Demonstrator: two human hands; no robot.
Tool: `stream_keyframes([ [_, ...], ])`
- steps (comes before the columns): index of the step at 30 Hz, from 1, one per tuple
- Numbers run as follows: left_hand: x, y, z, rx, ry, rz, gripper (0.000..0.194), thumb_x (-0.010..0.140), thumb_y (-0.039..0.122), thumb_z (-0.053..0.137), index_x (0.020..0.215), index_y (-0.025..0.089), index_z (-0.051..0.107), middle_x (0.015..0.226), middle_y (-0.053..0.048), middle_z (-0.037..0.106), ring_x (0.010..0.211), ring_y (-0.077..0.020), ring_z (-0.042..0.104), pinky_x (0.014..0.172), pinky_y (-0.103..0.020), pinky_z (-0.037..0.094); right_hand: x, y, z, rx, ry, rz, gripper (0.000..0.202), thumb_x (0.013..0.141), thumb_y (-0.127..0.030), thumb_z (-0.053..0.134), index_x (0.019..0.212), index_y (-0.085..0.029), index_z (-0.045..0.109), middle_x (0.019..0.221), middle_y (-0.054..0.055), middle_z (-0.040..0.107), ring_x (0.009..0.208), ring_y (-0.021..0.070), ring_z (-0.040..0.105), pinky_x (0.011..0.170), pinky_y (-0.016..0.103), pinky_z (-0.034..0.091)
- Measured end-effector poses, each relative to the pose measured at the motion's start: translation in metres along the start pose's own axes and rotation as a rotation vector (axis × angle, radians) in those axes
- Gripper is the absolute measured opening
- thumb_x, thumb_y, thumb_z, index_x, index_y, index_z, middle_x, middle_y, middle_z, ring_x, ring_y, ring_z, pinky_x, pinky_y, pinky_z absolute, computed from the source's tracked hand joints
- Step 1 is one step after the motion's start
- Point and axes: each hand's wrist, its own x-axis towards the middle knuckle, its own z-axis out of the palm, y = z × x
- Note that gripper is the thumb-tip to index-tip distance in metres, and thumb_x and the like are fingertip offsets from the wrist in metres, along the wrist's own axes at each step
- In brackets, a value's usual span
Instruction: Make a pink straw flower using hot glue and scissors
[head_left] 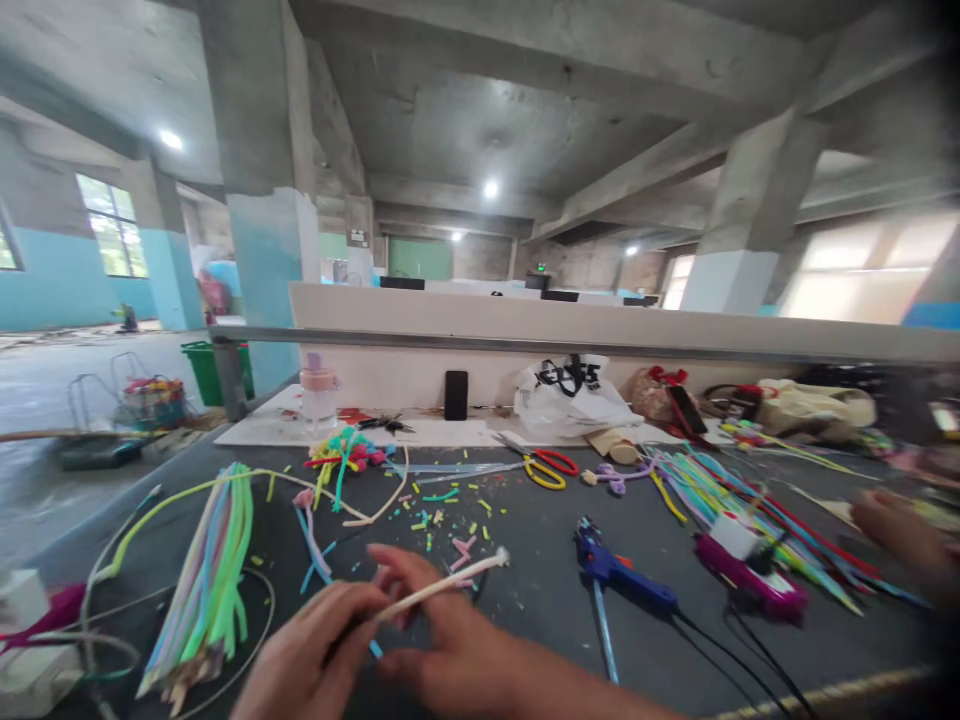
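Note:
At the lower middle, my left hand (321, 640) pinches the near end of a cream fuzzy stick (442, 588), which has a white tuft at its far tip. Crossing in from the right, my right hand (442, 630) is beside the stick, its fingers apart and partly behind it; contact is hard to tell. A blue glue gun (630, 580) lies to the right of my hands. Beyond my fingers, short yellow, pink and teal cut pieces (463, 550) are scattered on the dark table (540, 530). Scissors (546, 466) with red and yellow handles rest farther back.
Pipe cleaner bundles lie left (214, 570) and right (720, 490). A purple power strip (750, 580) with cables is at right. Another person's hand (900, 530) reaches in there. Along the back are a bottle (319, 395), a phone (456, 395) and a plastic bag (570, 400).

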Motion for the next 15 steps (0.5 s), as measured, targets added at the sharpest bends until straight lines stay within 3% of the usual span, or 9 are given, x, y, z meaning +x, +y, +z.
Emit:
stream_keyframes([
  [3, 0.017, 0.009, 0.025, 0.038, -0.143, 0.02, 0.022, 0.085, 0.021, 0.043, 0.081, 0.025, 0.064, 0.074, -0.003, 0.067, 0.07, -0.0157, 0.064, 0.064, -0.021, 0.049, -0.042, 0.003, -0.04, 0.224, 0.185, 0.145, 0.042, 0.08, -0.051, 0.056, 0.111, -0.022, 0.062, 0.08, 0.002, 0.058, 0.065, 0.0125, 0.051, 0.06, 0.025, 0.041],
  [5, 0.027, 0.014, 0.042, 0.061, -0.228, 0.022, 0.026, 0.087, 0.019, 0.04, 0.084, 0.023, 0.065, 0.078, -0.004, 0.067, 0.074, -0.0152, 0.064, 0.066, -0.021, 0.048, -0.054, 0.009, -0.061, 0.253, 0.31, 0.176, 0.04, 0.08, -0.053, 0.056, 0.087, -0.017, 0.069, 0.059, 0.0, 0.051, 0.052, 0.0107, 0.045, 0.051, 0.024, 0.036],
  [9, 0.063, 0.012, 0.066, 0.128, -0.228, 0.052, 0.025, 0.084, 0.015, 0.044, 0.088, 0.022, 0.067, 0.083, -0.004, 0.07, 0.079, -0.017, 0.064, 0.074, -0.025, 0.048, -0.056, 0.022, -0.098, 0.379, 0.706, 0.179, 0.037, 0.069, -0.053, 0.068, 0.079, -0.016, 0.07, 0.061, 0.001, 0.056, 0.051, 0.0118, 0.047, 0.049, 0.025, 0.035],
  [11, 0.09, 0.006, 0.075, 0.148, -0.192, 0.036, 0.026, 0.083, 0.013, 0.043, 0.086, 0.02, 0.068, 0.086, -0.006, 0.07, 0.084, -0.0183, 0.063, 0.078, -0.028, 0.047, -0.058, 0.032, -0.112, 0.397, 0.835, 0.171, 0.038, 0.065, -0.053, 0.072, 0.079, -0.018, 0.07, 0.063, 0.002, 0.058, 0.053, 0.0124, 0.048, 0.051, 0.025, 0.036],
  [15, 0.131, -0.005, 0.101, 0.146, -0.151, 0.031, 0.028, 0.084, 0.014, 0.042, 0.092, 0.021, 0.067, 0.09, -0.003, 0.072, 0.084, -0.0164, 0.064, 0.078, -0.026, 0.048, -0.071, 0.053, -0.123, 0.289, 0.805, 0.234, 0.037, 0.068, -0.054, 0.068, 0.074, -0.017, 0.067, 0.058, 0.0, 0.056, 0.052, 0.012, 0.047, 0.05, 0.025, 0.035],
])
